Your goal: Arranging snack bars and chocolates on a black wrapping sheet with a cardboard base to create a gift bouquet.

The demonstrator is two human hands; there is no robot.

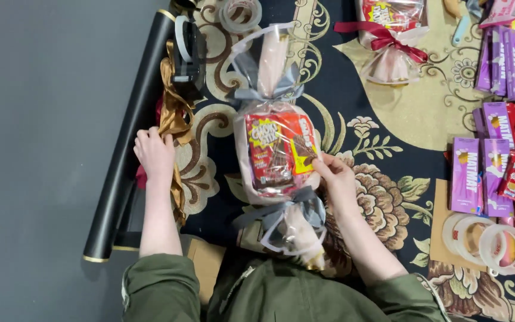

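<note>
Two hands are showing: the left hand [155, 152] and the right hand [336, 177]. Two wrapped snack bundles are lying on the carpet [353, 77]: one tied with grey ribbon [278, 158], one tied with red ribbon [388, 39]. One black tube [129, 143] is lying at the left, with one gold ribbon [173, 116] beside it. Three tape rolls [484, 238] are sitting at lower right, and one more [241, 13] at the top. At least five purple snack packs [466, 176] are showing; the red packs are too crowded to count.

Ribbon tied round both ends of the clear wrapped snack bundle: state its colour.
Grey ribbon, seen best in the head view; the right hand steadies the bundle.
</note>
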